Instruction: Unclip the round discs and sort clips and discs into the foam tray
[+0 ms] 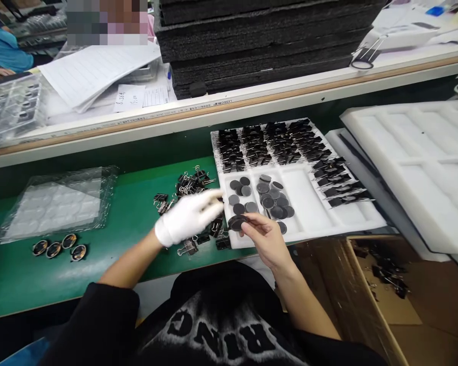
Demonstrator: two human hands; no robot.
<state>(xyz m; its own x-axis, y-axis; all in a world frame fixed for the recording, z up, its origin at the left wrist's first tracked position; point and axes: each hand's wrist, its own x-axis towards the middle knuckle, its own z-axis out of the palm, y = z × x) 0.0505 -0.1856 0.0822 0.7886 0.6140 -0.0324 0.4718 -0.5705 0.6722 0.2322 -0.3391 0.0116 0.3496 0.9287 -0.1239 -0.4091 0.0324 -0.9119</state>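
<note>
My left hand [189, 216], in a white glove, reaches over a pile of black binder clips [193, 184] to the left edge of the white foam tray [236, 240]. Its fingertips come close together around a small dark thing, too blurred to name. My bare right hand [266, 236] pinches black round discs [236, 222] between thumb and fingers above the tray's front left corner; how many is unclear. More loose dark discs [277, 201] lie in two tray compartments. Rows of binder clips [269, 145] fill the tray's back and right side.
On the green bench [137, 208] are a clear plastic blister tray [57, 203] and several round metallic parts [54, 249]. White foam trays [416, 168] are stacked at right, above a cardboard box [397, 310] with clips. Black foam sheets [259, 46] stand on the shelf. Another person's blue sleeve [7, 46] shows far left.
</note>
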